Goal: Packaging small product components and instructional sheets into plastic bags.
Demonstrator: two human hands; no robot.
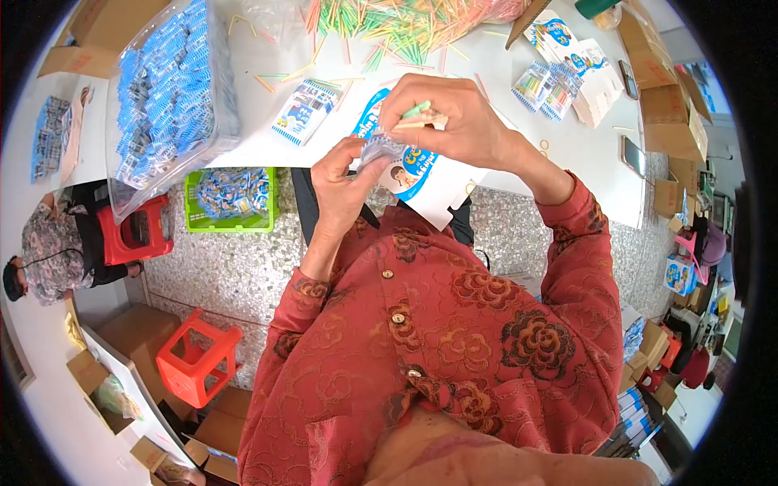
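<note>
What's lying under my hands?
Beneath your left hand and right hand is a white card with blue print, reaching past the table's edge. Your hands and the small clear bag cover part; what's there can't be seen.

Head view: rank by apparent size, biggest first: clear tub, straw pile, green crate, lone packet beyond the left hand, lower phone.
1. Clear tub
2. Straw pile
3. Green crate
4. Lone packet
5. Lower phone

Tub and pile are cut by the frame.
</note>
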